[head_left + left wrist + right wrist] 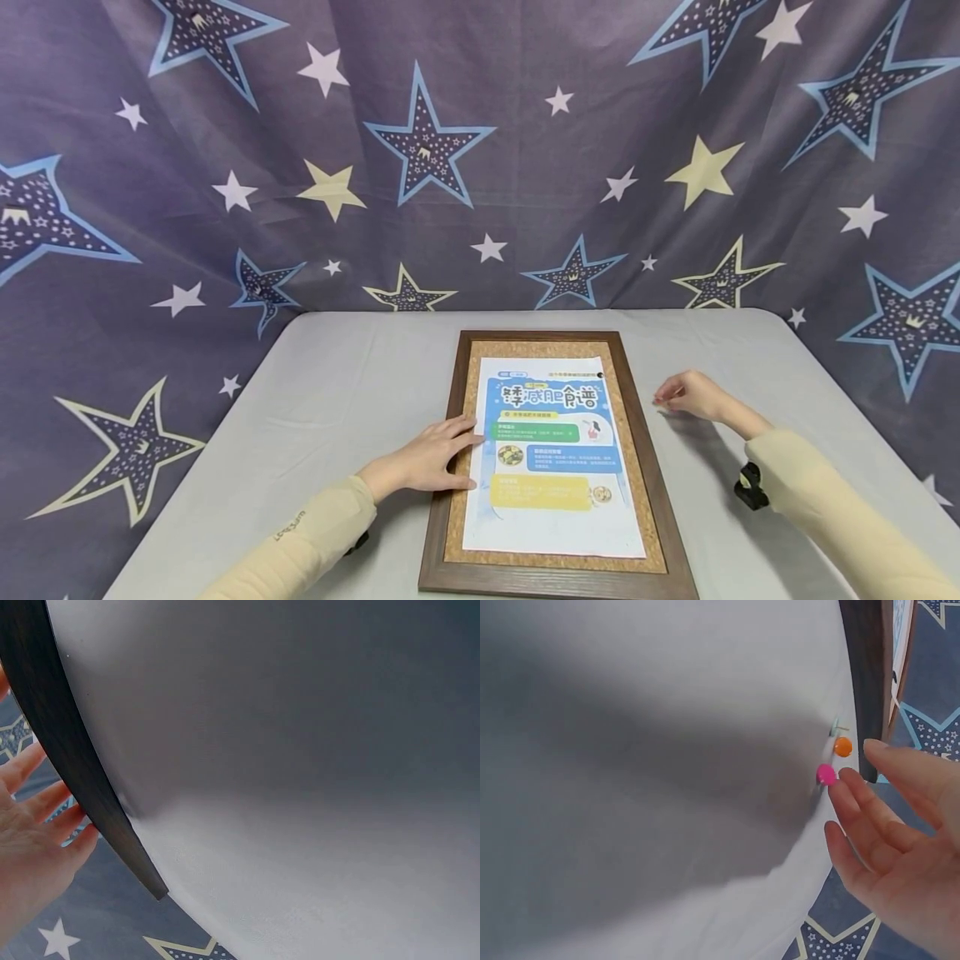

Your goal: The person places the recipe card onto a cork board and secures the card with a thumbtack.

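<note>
A printed poster (540, 529) with blue, green and yellow blocks lies on a cork board (456, 533) inside a dark wooden frame (558, 577). A small black pushpin (600, 375) sits at the sheet's top right corner. My left hand (431, 454) rests spread over the frame's left side, fingertips at the sheet's edge. Right of the frame, my right hand (686, 395) is low over the table, thumb and fingers apart. In the right wrist view, a pink pushpin (826, 775) and an orange pushpin (843, 746) lie right by its fingertips, a pale pin (835, 727) beyond.
The board stands on a light grey covered table (337, 375). Behind it hangs a purple star-patterned curtain (517, 167). A black strap (751, 487) is worn at the right wrist.
</note>
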### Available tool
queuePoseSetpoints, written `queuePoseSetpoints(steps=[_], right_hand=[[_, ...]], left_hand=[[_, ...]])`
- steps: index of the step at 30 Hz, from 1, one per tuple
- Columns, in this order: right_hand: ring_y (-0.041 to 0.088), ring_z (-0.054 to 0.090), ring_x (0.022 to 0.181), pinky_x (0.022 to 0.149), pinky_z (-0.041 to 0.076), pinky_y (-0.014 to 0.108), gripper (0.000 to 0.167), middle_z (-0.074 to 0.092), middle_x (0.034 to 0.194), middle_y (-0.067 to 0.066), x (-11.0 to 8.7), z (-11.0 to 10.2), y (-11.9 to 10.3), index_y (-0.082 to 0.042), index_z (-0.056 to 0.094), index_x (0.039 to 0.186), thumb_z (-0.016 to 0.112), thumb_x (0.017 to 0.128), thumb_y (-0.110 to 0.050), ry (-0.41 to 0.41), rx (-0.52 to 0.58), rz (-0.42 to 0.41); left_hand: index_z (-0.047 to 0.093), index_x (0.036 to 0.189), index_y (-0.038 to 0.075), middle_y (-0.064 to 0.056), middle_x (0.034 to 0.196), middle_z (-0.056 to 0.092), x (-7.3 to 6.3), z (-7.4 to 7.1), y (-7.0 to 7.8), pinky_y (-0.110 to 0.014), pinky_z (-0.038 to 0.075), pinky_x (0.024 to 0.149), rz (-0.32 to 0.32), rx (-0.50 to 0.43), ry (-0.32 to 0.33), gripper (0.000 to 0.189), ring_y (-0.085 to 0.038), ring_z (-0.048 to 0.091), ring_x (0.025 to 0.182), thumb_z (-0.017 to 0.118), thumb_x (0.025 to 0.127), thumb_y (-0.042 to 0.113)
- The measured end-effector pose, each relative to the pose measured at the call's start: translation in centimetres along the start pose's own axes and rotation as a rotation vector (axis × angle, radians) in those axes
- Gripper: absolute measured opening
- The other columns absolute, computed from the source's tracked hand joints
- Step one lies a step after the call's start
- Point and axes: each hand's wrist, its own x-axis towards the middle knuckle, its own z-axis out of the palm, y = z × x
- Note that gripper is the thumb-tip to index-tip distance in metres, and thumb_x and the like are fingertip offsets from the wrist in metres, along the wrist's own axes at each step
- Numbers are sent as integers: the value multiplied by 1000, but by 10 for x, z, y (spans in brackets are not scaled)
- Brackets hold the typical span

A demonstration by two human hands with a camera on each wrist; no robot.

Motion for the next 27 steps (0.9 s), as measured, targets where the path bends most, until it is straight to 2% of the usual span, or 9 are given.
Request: queuePoseSetpoints(steps=[6, 13, 27], right_hand=[[27, 60, 71, 60, 48, 27, 12, 65, 84, 20, -5, -1, 0, 8, 65, 84, 60, 73, 8, -8, -11, 6], [24, 60, 66, 57, 47, 24, 10, 65, 75, 17, -8, 0, 2, 10, 64, 81, 65, 72, 6, 5, -27, 4], [19, 59, 63, 56, 45, 23, 10, 64, 71, 14, -9, 2, 10, 10, 64, 81, 62, 72, 9, 0, -43, 25]], left_hand=[[43, 131, 10, -14, 141, 28, 0, 0, 0, -48, 20, 103, 1, -1, 3, 65, -32, 21, 130, 59, 79, 46], [43, 131, 10, -15, 141, 28, 0, 1, -1, -48, 20, 103, -1, -3, 4, 66, -32, 21, 130, 60, 79, 46], [42, 132, 11, -14, 141, 27, 0, 1, -1, -48, 20, 103, -3, 2, -2, 66, -32, 21, 130, 59, 79, 47]])
